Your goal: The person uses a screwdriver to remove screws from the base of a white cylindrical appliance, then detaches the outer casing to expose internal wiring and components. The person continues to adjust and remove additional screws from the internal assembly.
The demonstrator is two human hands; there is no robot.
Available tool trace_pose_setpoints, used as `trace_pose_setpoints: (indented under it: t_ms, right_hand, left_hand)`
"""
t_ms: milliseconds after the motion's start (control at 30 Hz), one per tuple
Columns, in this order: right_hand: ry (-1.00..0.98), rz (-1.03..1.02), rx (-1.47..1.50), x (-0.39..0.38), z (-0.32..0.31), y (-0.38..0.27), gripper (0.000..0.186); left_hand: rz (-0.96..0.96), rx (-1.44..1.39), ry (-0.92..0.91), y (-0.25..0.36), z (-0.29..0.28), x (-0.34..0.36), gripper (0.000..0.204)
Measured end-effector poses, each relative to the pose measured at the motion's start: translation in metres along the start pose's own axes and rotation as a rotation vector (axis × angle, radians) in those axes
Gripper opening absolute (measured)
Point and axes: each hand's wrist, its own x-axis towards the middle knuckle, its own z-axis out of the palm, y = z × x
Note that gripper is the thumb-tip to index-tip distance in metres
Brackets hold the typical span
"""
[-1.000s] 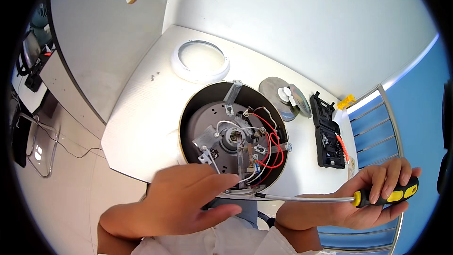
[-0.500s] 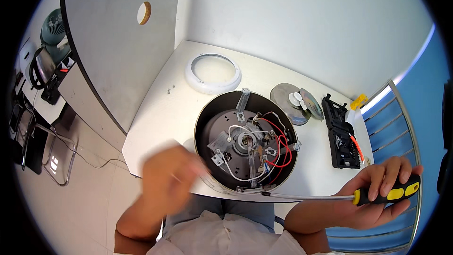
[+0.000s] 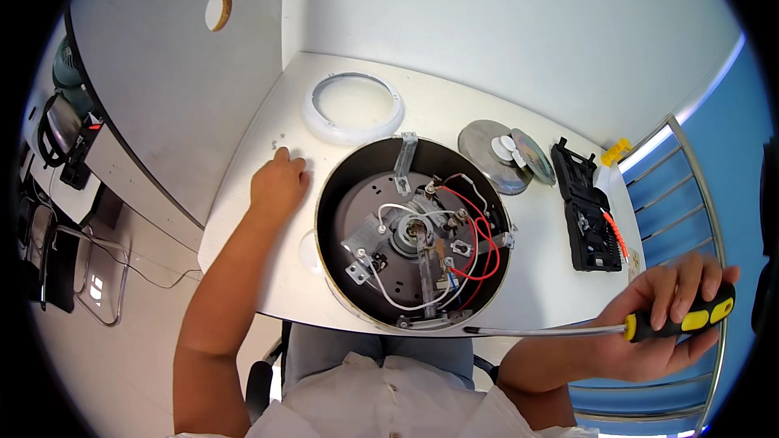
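Left hand (image 3: 278,185), fingers loosely curled and holding nothing, rests on the white table (image 3: 243,195) just beside the opened round appliance base (image 3: 414,235); right hand (image 3: 669,320) is clenched around a yellow-and-black screwdriver (image 3: 608,327), off the table's right edge.

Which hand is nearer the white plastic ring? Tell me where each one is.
Left. The left hand rests on the table just below-left of the white ring; the right hand holds a screwdriver far off, past the open appliance base.
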Motion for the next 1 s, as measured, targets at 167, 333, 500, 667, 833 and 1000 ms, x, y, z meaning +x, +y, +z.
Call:
trace_pose_setpoints:
  t_ms: [167,333,500,667,833,1000]
  right_hand:
    - [-0.133,0.213,0.024,-0.003,0.021,0.028,0.05]
    - [-0.309,0.275,-0.011,-0.01,0.035,0.058,0.06]
    - [-0.332,0.343,-0.134,-0.023,0.044,0.062,0.064]
    - [-0.353,0.34,-0.067,-0.023,0.04,0.062,0.064]
    - [-0.399,0.362,-0.045,-0.018,0.042,0.062,0.064]
    - [-0.358,0.366,-0.06,-0.021,0.044,0.062,0.066]
  left_hand:
    - [-0.025,0.018,-0.042,0.004,0.001,0.0,0.017]
    - [-0.059,0.046,-0.041,0.004,-0.004,-0.005,0.022]
    - [-0.072,0.035,-0.051,0.006,-0.006,-0.004,0.024]
    - [-0.081,0.02,-0.043,0.007,-0.006,-0.005,0.024]
    - [-0.087,0.005,-0.057,0.006,-0.008,-0.006,0.025]
    - [-0.099,-0.022,-0.076,0.006,-0.01,-0.004,0.028]
